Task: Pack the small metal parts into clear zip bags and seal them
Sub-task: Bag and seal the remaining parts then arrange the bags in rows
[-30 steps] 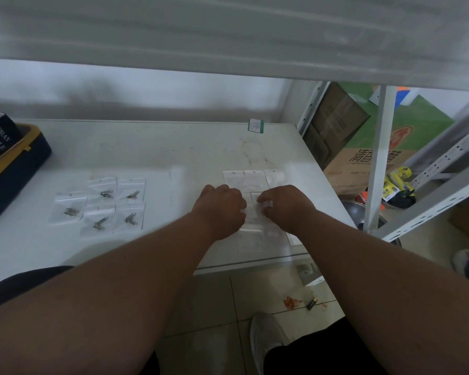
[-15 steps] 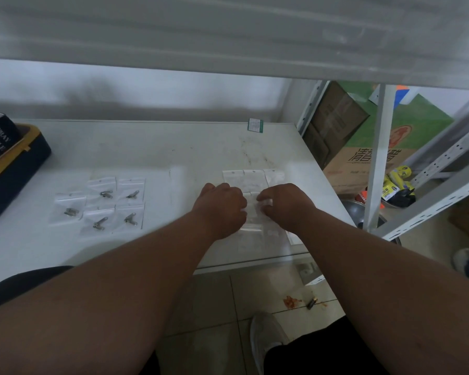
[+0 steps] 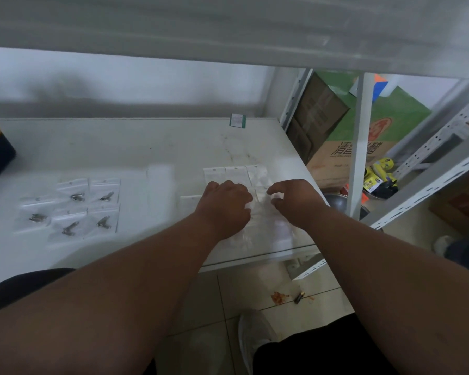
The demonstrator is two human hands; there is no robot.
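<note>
Illumination is dim, diffuse and cool, with a grey-green cast. The worktop [image 3: 152, 147] shows a soft pale sheen and no hard glare. A broad smudged shadow lies on the back wall [image 3: 92, 85]. The overhead shelf [image 3: 228, 31] is out of focus and washed out. Motion blur softens the whole frame. Wide-angle distortion bends straight lines and swells the forearms at the lower edge.

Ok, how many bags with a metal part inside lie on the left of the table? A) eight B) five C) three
B: five filled bags lie in a cluster on the table, each with a dark metal part inside; the bags under the hands look empty.
</note>
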